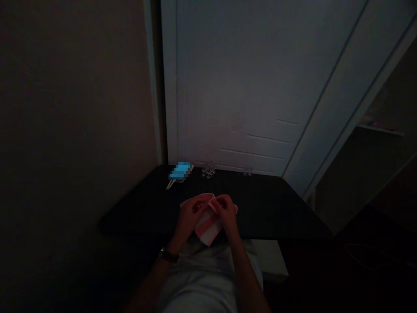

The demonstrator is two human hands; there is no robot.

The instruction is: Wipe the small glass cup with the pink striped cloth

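Observation:
A pink and white striped cloth point(208, 225) is held up at the near edge of the dark table, its lower corner hanging toward my lap. My left hand point(190, 214) pinches the cloth from the left side, with a watch on that wrist. From the right, my right hand point(226, 211) grips the cloth's upper part, its fingers closed close beside those of my left hand. Dim light hides the details of the fingertips.
On the black table point(267, 204), a lit phone point(180, 171) with a white cable lies at the back left. Small clear objects point(208, 171) sit by the pale panel point(260, 87), more point(247, 171) to their right. A wall rises at left.

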